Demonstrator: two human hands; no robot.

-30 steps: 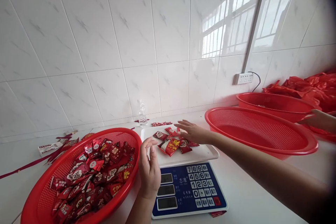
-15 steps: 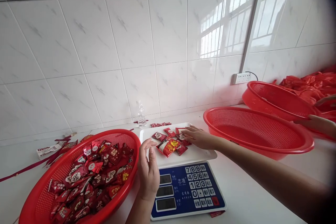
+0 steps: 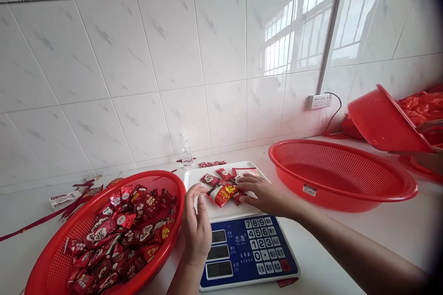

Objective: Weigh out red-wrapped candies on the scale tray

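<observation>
While the left hand (image 3: pixel 196 227) stands upright at the near left corner of the white tray (image 3: pixel 207 213), its fingers are loosely curved, its thumb is up and apart from them, and it shows nothing in its grasp. Just beyond and to the right of it, the small red and maroon wrapped packets (image 3: pixel 223 193) lie in a loose cluster on the tray. The right hand (image 3: pixel 265 194) is over the right side of that cluster, palm down, its fingers spread and slightly bent among the wrappers; whether they pinch one cannot be told. Its forearm comes in low from the right, while the left forearm rises from the bottom edge. Below the right hand, on the near side of the tray, is the blue scale panel (image 3: pixel 242 258) with grey displays and white keys. Left of the left hand sits the red perforated basket (image 3: pixel 174 235) heaped with similar packets. To the right of the right hand is a bare-bottomed red oval basket (image 3: pixel 346 200); farther right, another person's hand (image 3: pixel 434 160) is at a tilted red basket (image 3: pixel 377 122). Beyond both hands, a clear plastic bottle (image 3: pixel 187 152) stands near the white tiled wall (image 3: pixel 224 41).
</observation>
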